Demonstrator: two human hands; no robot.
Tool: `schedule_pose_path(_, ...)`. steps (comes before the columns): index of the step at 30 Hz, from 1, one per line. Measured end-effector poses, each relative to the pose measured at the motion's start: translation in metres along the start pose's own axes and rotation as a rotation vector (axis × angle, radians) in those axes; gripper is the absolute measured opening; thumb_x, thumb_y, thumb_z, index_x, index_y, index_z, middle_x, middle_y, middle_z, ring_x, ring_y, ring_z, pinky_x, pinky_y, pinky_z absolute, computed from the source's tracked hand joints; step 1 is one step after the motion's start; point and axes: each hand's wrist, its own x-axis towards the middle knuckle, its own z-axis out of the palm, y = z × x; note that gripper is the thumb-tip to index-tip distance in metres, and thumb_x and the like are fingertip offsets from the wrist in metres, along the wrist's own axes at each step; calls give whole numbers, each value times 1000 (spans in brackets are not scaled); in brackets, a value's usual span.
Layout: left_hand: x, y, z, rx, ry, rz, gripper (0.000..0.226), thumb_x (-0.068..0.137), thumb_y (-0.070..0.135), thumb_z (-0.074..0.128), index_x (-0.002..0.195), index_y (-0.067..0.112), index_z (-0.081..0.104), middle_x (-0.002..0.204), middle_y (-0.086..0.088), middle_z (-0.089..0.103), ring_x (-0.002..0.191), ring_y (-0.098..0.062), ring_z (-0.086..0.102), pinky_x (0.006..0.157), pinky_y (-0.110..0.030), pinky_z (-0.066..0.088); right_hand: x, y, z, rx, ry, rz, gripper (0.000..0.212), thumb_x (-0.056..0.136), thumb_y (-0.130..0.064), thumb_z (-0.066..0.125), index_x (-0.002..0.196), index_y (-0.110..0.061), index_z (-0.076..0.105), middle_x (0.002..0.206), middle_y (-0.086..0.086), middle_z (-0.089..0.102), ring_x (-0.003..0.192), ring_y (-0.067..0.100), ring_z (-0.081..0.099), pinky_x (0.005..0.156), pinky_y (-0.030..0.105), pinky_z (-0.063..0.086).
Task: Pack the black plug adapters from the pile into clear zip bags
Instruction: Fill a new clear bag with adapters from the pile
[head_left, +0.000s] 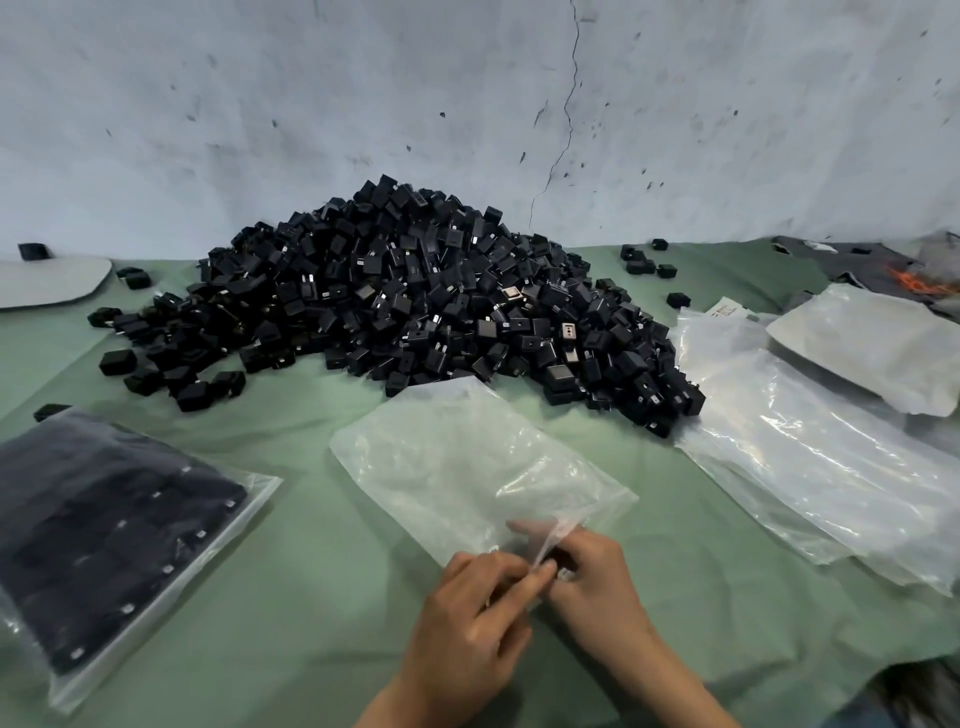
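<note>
Far left, at the back: a pale flat board (47, 283) with one black adapter (34, 252) sitting on it. Near left: a filled zip bag (104, 535) lies flat on the green cloth (291, 519) that covers the worktop. It is packed with black adapters in rows, and the metal prongs show through the plastic. Centre back: the pile of black plug adapters (395, 306) is heaped against the marked white wall (467, 104), with loose units scattered round its left foot. Centre front: an empty zip bag (457, 467) lies flat and at an angle. Its far corner just touches the front edge of the pile, and its near edge reaches the hands. Left hand (467, 623): thumb and fingers pinch the near edge of the empty zip bag. Right hand (597, 577): just beside the left hand and touching it, fingers curled round the same edge, part of the fingers seen through the plastic. Both hands are together, clamped on the bag, close to the camera and well apart from the pile. Whether the zip is parted, I cannot tell. Right: a stack of empty bags (810, 447) lies just beside the pile's right flank, with more pale bags (872, 348) behind it. A few stray adapters (641, 260) sit near the wall to the right of the pile. Far right: something orange (919, 283), blurred.
</note>
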Motion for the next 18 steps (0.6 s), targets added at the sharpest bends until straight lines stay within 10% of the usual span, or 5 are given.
schedule_pose_path(8, -1, 0, 5, -23, 35, 70, 41, 74, 0, 56, 110, 8, 73, 90, -4, 65, 82, -12, 53, 73, -23, 48, -4, 14, -25, -64, -162, -83, 19, 78, -1, 69, 86, -15, 78, 115, -5, 66, 111, 3, 58, 94, 21, 45)
schedule_pose_path(18, 0, 1, 5, 19, 29, 44, 41, 73, 3, 55, 108, 10, 75, 87, -4, 63, 78, -12, 55, 77, -28, 45, -8, 20, -37, -22, -367, -184, 13, 84, -10, 65, 88, -17, 75, 100, -9, 70, 100, 7, 63, 86, 25, 48)
